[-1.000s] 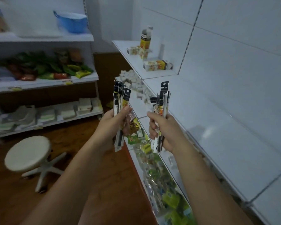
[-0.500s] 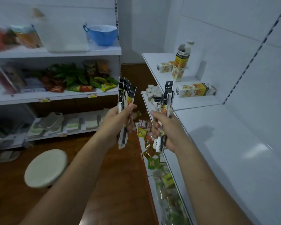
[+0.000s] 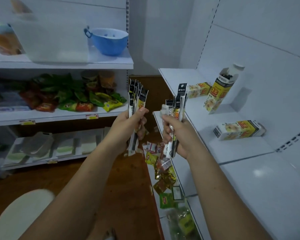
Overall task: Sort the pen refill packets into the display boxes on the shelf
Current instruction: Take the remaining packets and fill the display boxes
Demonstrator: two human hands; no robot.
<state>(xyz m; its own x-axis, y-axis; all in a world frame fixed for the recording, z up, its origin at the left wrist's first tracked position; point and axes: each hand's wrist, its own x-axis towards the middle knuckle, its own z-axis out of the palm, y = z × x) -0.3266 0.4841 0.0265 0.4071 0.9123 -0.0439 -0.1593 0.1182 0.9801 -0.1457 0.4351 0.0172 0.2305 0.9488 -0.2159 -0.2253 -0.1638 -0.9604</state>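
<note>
1. Black-topped pen refill packets (image 3: 137,99) stand fanned upright in your left hand (image 3: 128,125); your fingers and thumb are wrapped round their lower halves.
2. Your right hand (image 3: 179,135) grips a second bundle (image 3: 180,101) of the same packets, also upright; the two bundles are near each other but apart.
3. Just right of your right hand runs the white shelf (image 3: 232,149); on it, beyond and to the right of that hand, an upright display box (image 3: 220,90) stands with its top flap open and dark contents showing.
4. A lying display box (image 3: 239,129) rests on its side, right of your right hand; a third box (image 3: 198,90) lies farther back, beside the right bundle's tips.
5. Below both hands, small snack sachets (image 3: 163,172) are strewn along a lower shelf.
6. Up and left of your left hand sits a blue bowl (image 3: 109,41); a pale stool (image 3: 22,213) is low, left of your left forearm.
</note>
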